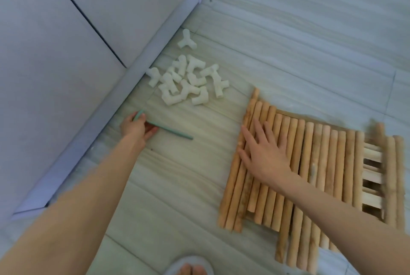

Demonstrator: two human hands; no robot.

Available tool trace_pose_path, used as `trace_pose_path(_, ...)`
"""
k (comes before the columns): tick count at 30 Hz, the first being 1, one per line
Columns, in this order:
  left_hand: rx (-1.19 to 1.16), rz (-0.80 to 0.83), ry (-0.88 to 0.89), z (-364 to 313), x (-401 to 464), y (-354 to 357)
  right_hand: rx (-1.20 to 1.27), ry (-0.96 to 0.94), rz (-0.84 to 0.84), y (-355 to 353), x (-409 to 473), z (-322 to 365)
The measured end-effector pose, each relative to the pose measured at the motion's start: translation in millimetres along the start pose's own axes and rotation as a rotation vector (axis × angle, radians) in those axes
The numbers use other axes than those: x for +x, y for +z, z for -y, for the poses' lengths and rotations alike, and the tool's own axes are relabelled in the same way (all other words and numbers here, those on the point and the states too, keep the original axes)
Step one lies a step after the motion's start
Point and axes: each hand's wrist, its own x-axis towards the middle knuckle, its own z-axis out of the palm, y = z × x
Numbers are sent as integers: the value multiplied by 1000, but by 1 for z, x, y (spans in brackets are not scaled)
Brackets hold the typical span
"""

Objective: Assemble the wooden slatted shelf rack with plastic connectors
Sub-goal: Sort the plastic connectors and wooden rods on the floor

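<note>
Meanwhile your right hand (265, 152) lies flat, fingers straight, on the wooden dowels (310, 170) — light, stiff, prone to roll — your left hand (135, 127) pinching a green rod (170, 130); white plastic connectors (188, 81) lie beyond your fingertips.

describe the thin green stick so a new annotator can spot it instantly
Start at the pale skirting that runs along the wall, upper left. Below the heap of white plastic connectors the left hand grips the green stick, which lies on the floor. It is the only green thing, and far thinner than the wooden dowels under the right hand.
</note>
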Motion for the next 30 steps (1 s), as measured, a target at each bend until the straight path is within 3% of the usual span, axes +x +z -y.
trace_pose_path(7, -70, -29, 54, -27, 19, 61, -15, -1, -2, -1, -1, -2)
trace_pose_path(12, -254, 71, 26, -31, -1, 71, 3, 4, 1, -2, -3, -1)
trace_pose_path(18, -79, 25, -1, 14, -48, 63, 126, -134, -2, -16, -21, -19)
trace_pose_path(22, 278, 223, 288, 56, -103, 66, 212, -174, -84, -24, -66, -57)
trace_pose_path(26, 852, 496, 750, 96, -145, 76, 392, 216, -256, -16, -108, -103)
trace_pose_path(28, 1192, 554, 860, 115, -156, 86, 468, 425, -279, -10, -119, -125)
trace_pose_path(30, 1482, 538, 902, 133, -167, 92, 576, 505, -223, -3, -126, -137)
